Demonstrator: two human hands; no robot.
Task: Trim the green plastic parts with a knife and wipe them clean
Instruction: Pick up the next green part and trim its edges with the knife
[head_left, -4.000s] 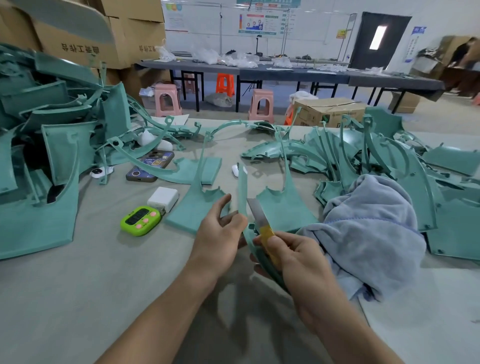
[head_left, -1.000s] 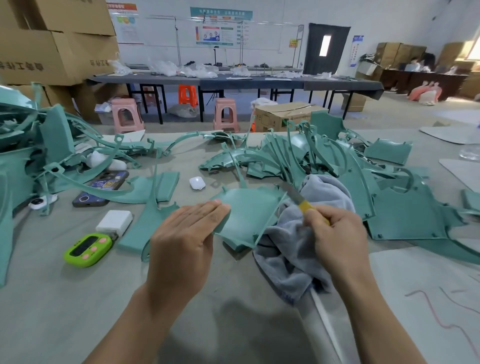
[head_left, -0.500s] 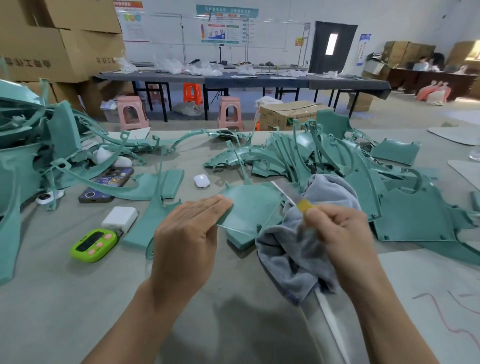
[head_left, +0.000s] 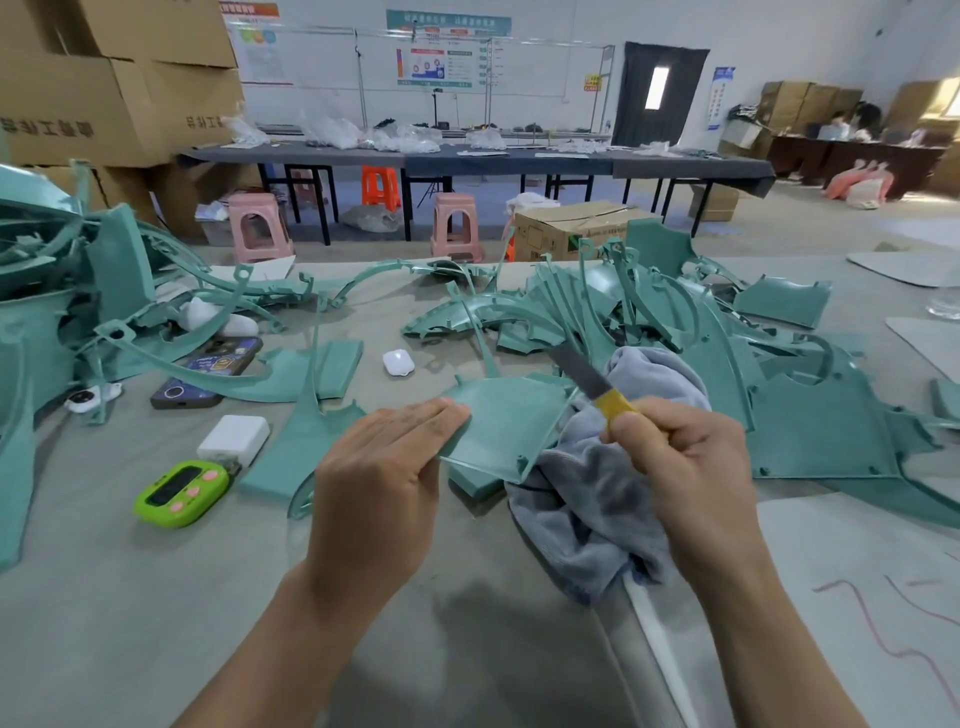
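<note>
A flat, fan-shaped green plastic panel (head_left: 506, 423) is being steadied at the middle of the grey-covered work table (head_left: 130, 613) by the left hand (head_left: 382, 478). Its fingers are being kept straight and together, laid flat on the panel's near left corner. Whether the thumb is tucked beneath cannot be told. The panel's right edge is being propped on a crumpled grey-blue cloth (head_left: 587, 499), so that the panel is being held tilted off the table.

A knife with a yellow handle and a grey blade (head_left: 582, 374) is being gripped by the right hand (head_left: 685, 467), whose fingers are curled round the handle. The blade is being pointed up and to the left, just beside the panel's far right corner — contact there cannot be made out.

Heaps of similar green plastic parts are lying at the left (head_left: 62, 312) and behind the cloth at the right (head_left: 727, 338). On the left half of the table a lime-green timer with pink buttons (head_left: 182, 493), a white block charger (head_left: 234, 439), a dark smartphone (head_left: 208, 371) and a small white earbud case (head_left: 399, 362) are being left well apart from the panel.
</note>
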